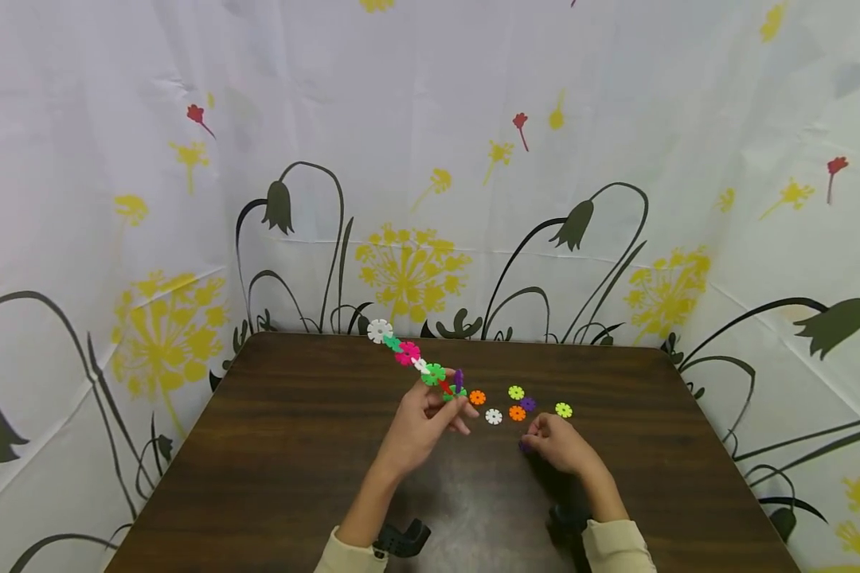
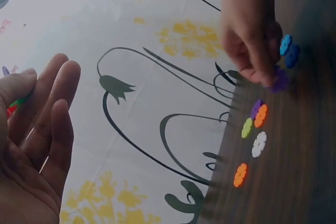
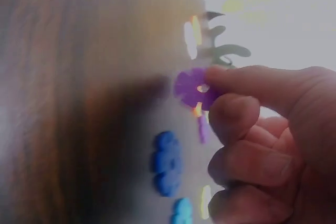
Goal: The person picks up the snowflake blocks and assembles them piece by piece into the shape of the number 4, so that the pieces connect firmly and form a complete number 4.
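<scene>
My left hand [image 1: 414,426] holds up a chain of interlocked flower-shaped discs [image 1: 407,353] by its lower end, thumb and fingers pinching near a green disc. The chain slants up and to the left, with white, teal, pink, green, red and purple pieces. In the left wrist view the hand's other fingers [image 2: 60,135] extend loosely, and most of the chain is out of sight. Low over the table, my right hand [image 1: 560,444] pinches a loose purple disc [image 3: 188,90] between thumb and index finger, the other fingers curled.
On the brown table [image 1: 294,446], an orange disc [image 1: 477,397], a white disc [image 1: 493,416] and several others lie between and beyond the hands. A dark blue disc [image 3: 168,163] and a light blue one [image 3: 182,212] lie near the right hand. A patterned curtain [image 1: 430,159] stands behind.
</scene>
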Motion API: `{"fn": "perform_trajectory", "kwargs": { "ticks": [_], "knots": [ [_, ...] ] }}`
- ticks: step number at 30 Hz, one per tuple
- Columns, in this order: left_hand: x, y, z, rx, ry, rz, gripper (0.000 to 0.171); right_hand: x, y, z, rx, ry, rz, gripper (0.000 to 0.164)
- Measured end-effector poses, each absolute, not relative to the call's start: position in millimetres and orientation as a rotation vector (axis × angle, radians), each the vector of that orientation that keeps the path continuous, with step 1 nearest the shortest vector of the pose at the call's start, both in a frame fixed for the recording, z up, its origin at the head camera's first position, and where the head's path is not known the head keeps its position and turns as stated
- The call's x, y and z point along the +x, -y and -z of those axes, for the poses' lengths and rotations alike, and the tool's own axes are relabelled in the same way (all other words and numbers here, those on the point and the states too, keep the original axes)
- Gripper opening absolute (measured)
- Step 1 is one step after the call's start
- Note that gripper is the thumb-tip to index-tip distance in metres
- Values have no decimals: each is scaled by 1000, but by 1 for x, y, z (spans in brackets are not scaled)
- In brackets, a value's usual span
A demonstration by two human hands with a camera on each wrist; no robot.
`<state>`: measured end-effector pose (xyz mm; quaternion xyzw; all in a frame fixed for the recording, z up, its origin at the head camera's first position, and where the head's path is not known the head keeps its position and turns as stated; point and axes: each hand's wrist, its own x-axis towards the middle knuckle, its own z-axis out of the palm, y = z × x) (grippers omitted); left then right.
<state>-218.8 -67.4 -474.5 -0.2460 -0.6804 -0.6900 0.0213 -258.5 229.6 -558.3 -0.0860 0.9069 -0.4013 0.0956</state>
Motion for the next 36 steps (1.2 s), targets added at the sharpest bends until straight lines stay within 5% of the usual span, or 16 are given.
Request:
{"fn": "perform_trajectory", "kwargs": {
  "ticks": [18, 36],
  "knots": [
    [-213, 62, 466, -946, 2386, 2128, 40, -228, -173, 425, -1012, -2473, 1820, 15],
    [-210, 62, 461, -1011, 2450, 2071, 34, -217, -164, 417, -1022, -2679, 1682, 21]
  ]
}}
